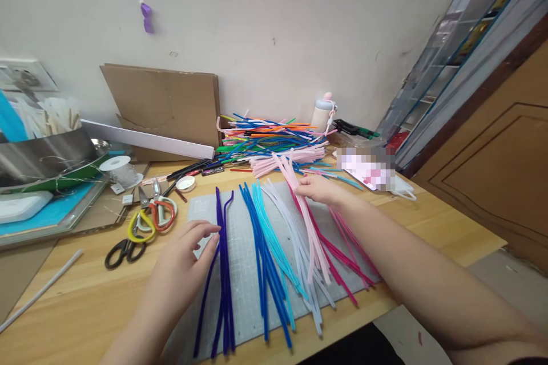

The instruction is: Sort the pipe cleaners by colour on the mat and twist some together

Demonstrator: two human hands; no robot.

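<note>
My left hand [186,259] rests on the grey cutting mat [244,285], fingers curled loosely against the dark purple pipe cleaners [223,274]. My right hand [319,188] reaches to the far edge of the mat and pinches the upper ends of the light pink pipe cleaners [310,234]. Between the hands lie sorted bundles: blue pipe cleaners [263,256], light blue pipe cleaners [274,239], white pipe cleaners [299,251] and hot pink pipe cleaners [342,251].
A mixed heap of coloured pipe cleaners [269,137] lies behind the mat near the wall. Several scissors [143,225] lie to the left. Cardboard [166,105] leans on the wall. A small bottle [323,111], tape roll [115,164] and stacked trays [43,182] stand around.
</note>
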